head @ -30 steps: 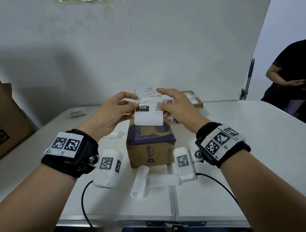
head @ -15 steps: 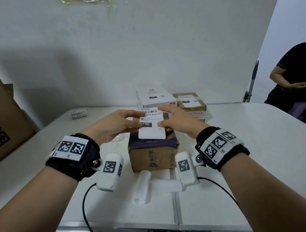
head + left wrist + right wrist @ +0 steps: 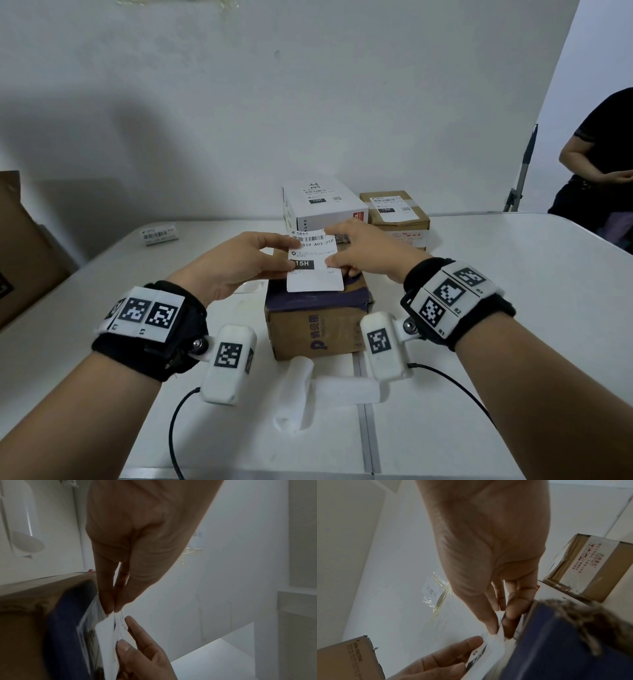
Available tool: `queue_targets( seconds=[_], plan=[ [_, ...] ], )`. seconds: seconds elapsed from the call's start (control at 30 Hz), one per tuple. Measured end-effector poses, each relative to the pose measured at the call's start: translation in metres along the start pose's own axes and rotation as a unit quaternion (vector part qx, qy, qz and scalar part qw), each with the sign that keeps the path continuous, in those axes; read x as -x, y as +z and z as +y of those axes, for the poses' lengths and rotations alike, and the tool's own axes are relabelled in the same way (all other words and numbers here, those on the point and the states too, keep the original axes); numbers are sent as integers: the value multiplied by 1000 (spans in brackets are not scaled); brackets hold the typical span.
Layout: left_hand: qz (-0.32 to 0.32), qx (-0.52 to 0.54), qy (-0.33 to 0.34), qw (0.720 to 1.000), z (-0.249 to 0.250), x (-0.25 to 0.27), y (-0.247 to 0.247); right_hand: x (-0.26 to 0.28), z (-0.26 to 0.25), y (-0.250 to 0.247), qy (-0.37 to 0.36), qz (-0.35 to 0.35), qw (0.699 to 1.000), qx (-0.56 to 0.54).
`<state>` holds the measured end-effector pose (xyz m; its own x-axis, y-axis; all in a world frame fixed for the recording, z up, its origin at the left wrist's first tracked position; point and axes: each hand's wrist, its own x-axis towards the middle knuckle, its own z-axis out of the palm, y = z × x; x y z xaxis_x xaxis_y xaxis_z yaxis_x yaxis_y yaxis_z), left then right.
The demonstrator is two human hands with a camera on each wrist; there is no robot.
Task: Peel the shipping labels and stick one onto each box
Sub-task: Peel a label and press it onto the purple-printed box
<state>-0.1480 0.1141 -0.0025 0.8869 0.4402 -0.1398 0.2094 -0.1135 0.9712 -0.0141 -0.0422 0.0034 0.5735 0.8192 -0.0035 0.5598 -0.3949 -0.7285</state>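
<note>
A white shipping label [image 3: 315, 265] with a barcode and "15H" is held flat just above the brown box [image 3: 318, 329], whose top is covered in dark blue tape. My left hand [image 3: 291, 253] pinches the label's left edge and my right hand [image 3: 330, 248] pinches its right edge. In the left wrist view my left fingertips [image 3: 111, 608] grip the label [image 3: 106, 635] beside the box [image 3: 34, 615]. In the right wrist view my right hand [image 3: 500, 630] pinches the label [image 3: 488, 651] next to the blue top [image 3: 556, 642]. I cannot tell whether the label touches the box.
Behind stand a white box [image 3: 322, 209] and a smaller brown box [image 3: 394, 214], each bearing a label. Two curled backing strips [image 3: 294, 387] lie in front of the near box. A loose label [image 3: 159, 234] lies far left, near a large carton [image 3: 20, 246]. A person [image 3: 603, 164] stands at right.
Both hands have brought the label down and forward, from upright in the air above the box to nearly flat over its blue top.
</note>
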Motion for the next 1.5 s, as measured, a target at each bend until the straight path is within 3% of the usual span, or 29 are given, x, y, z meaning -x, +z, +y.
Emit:
queue_targets(
  seconds=[0.27,0.9,1.3,1.5],
  plan=[
    [3,-22,-5,1000,-2,2,5,5,-2,-1,6,-15,1000,19],
    [1,-62,-32,998,6,3,8,9,-7,2,-10,-26,981,193],
    [-7,-93,-37,995,11,2,9,9,-9,3,-5,-20,980,200],
    [-8,-167,-27,985,13,-1,10,7,-8,5,1,-17,979,204]
  ],
)
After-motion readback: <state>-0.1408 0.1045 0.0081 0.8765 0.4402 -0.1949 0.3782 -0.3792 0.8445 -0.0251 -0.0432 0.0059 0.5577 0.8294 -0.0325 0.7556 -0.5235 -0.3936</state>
